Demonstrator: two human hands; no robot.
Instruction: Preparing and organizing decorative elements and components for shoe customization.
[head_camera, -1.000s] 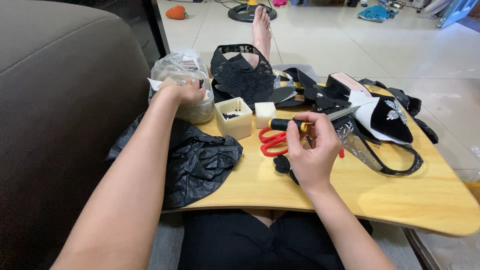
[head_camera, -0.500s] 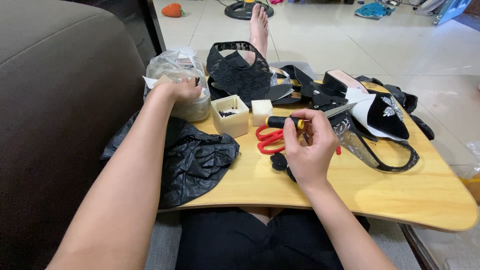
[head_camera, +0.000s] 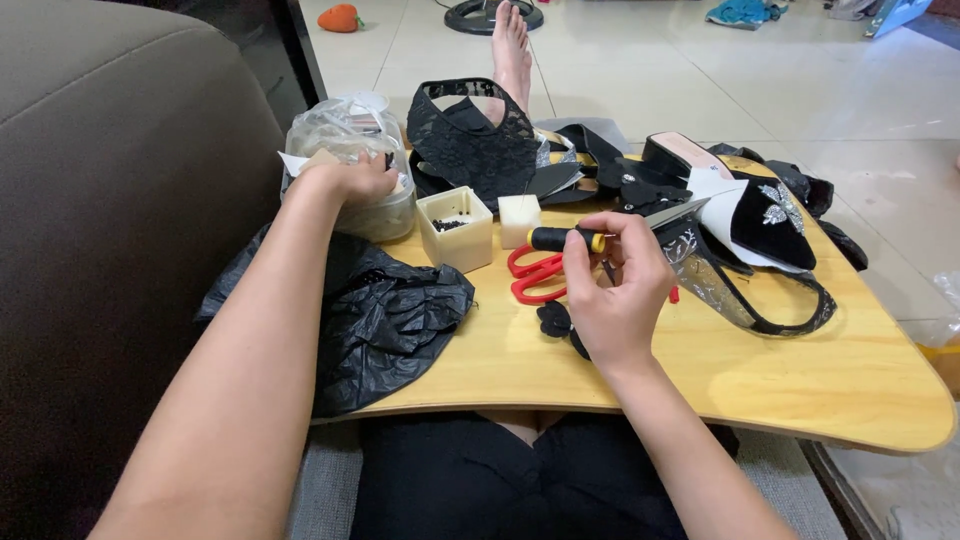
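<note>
A small tool in the right hand, the left hand at a clear bag.

The tool (head_camera: 556, 239), slim with a black grip and yellow collar, sits pinched in the right hand's (head_camera: 612, 300) closed fingertips above the wooden tray (head_camera: 800, 370); it looks light and stiff, best held by that grip. The left hand (head_camera: 352, 184) curls on a crinkly clear bag (head_camera: 335, 135), soft and probably slippery. Nearby: red scissors (head_camera: 530, 278), a cream box (head_camera: 457, 230) of dark beads, a white foam cube (head_camera: 519, 219), black lace (head_camera: 470, 140), a crumpled black bag (head_camera: 385, 320).
</note>
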